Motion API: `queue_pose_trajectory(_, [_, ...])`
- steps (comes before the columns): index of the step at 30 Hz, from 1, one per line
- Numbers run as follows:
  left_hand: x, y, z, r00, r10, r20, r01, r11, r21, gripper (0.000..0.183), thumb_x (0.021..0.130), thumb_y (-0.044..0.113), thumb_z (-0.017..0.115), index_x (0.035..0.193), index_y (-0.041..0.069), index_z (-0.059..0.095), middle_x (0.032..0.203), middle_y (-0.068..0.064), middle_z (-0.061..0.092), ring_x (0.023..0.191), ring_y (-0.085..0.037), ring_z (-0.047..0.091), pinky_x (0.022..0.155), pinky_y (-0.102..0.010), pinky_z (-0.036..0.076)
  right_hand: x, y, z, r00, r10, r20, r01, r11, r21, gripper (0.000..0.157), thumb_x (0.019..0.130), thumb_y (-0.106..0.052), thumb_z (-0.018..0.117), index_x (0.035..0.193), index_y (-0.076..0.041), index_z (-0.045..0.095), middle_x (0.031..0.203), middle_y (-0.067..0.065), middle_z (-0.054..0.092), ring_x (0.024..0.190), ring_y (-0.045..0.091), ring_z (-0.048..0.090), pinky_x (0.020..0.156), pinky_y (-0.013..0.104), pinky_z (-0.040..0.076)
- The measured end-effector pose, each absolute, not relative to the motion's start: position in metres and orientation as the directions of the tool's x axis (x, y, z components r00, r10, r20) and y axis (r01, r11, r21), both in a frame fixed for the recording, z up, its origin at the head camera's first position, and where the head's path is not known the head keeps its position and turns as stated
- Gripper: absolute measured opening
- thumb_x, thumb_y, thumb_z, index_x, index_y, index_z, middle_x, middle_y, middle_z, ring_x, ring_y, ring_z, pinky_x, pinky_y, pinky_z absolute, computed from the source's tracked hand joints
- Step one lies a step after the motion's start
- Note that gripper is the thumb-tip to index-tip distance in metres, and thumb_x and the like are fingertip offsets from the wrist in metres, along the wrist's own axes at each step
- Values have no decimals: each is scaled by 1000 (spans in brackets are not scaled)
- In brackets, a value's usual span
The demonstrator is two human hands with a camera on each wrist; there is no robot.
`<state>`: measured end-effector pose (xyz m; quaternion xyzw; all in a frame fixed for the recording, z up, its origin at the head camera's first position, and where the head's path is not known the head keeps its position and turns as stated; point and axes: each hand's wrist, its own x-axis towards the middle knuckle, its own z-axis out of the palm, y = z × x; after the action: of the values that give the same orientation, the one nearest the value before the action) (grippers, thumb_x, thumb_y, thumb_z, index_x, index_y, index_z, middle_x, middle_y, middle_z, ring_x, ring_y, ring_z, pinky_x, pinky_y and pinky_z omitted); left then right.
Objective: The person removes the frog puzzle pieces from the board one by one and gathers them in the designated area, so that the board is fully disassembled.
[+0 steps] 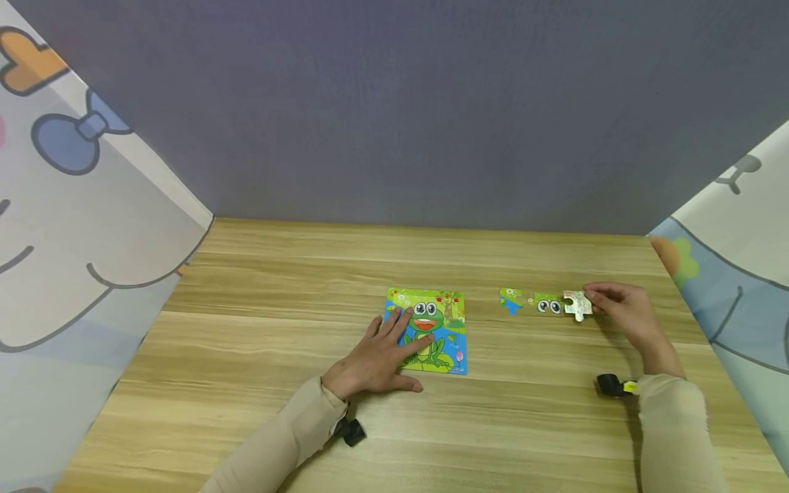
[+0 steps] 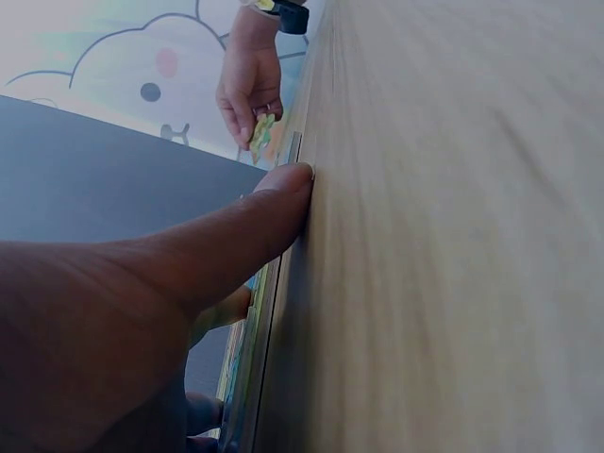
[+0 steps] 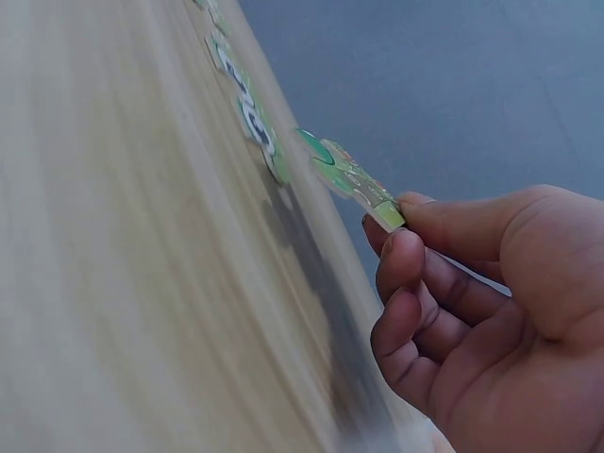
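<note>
A frog jigsaw puzzle (image 1: 453, 352) in a square board lies on the table. My left hand (image 1: 379, 356) rests on its left side with the fingers spread, the thumb (image 2: 274, 193) touching down by the near edge. Off to the right, my right hand (image 1: 629, 311) pinches one puzzle piece (image 3: 354, 179) by its edge between thumb and fingers, just above the table. Left of that piece lies the eyes piece (image 1: 548, 305), with two cartoon eyes printed on it. Farther left is a blue and green piece (image 1: 510, 300). The puzzle's left part is partly hidden under my fingers.
The wood-grain table (image 1: 277, 287) ends at a grey panel (image 1: 394, 123) at the back. Cartoon-printed walls (image 1: 105, 226) stand at both sides. A black wrist camera (image 1: 351, 431) sits below my left wrist, another (image 1: 609, 385) beside the right.
</note>
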<state>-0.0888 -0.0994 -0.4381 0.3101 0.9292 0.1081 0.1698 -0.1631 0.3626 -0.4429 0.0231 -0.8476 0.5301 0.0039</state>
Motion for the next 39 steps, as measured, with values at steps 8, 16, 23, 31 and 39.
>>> queue_pose_trajectory(8, [-88, -100, -437, -751, 607, -261, 533, 790, 302, 82, 89, 62, 64, 158, 33, 30, 170, -19, 2, 158, -40, 3, 123, -64, 14, -162, 371, -447, -999, -39, 27, -42, 453, -890, 28, 98, -4, 61, 96, -30, 73, 81, -28, 68, 67, -7, 61, 61, 12, 50])
queue_pose_trajectory(16, [-87, -100, -437, -751, 610, -251, 537, 786, 305, 82, 89, 62, 64, 158, 33, 31, 170, -19, 3, 158, -40, 4, 123, -64, 14, -163, 375, -450, -999, -35, 33, -47, 561, -827, 13, 98, -6, 61, 103, -4, 73, 80, -33, 64, 67, -7, 60, 60, 13, 50])
queue_pose_trajectory(23, [-87, -100, -436, -749, 613, -251, 537, 784, 310, 82, 89, 62, 64, 158, 33, 31, 170, -19, 2, 158, -40, 4, 123, -64, 13, -164, 375, -449, -997, -27, 67, -67, 688, -723, 29, 100, -9, 59, 113, 16, 65, 78, -42, 56, 65, -12, 55, 58, 12, 47])
queue_pose_trajectory(31, [-88, -100, -436, -748, 617, -246, 542, 781, 311, 83, 89, 62, 64, 158, 32, 30, 170, -20, 2, 158, -41, 4, 123, -64, 14, -165, 374, -448, -996, -12, 86, -65, 762, -645, 26, 98, -13, 62, 109, 9, 71, 78, -45, 50, 69, -21, 48, 62, 8, 42])
queue_pose_trajectory(39, [-88, -100, -436, -748, 617, -244, 542, 780, 312, 83, 88, 62, 65, 158, 33, 30, 170, -20, 2, 158, -41, 4, 123, -64, 15, -166, 373, -450, -993, -14, 120, -83, 795, -601, 21, 96, -12, 65, 104, 6, 74, 83, -35, 59, 79, -31, 40, 67, 4, 38])
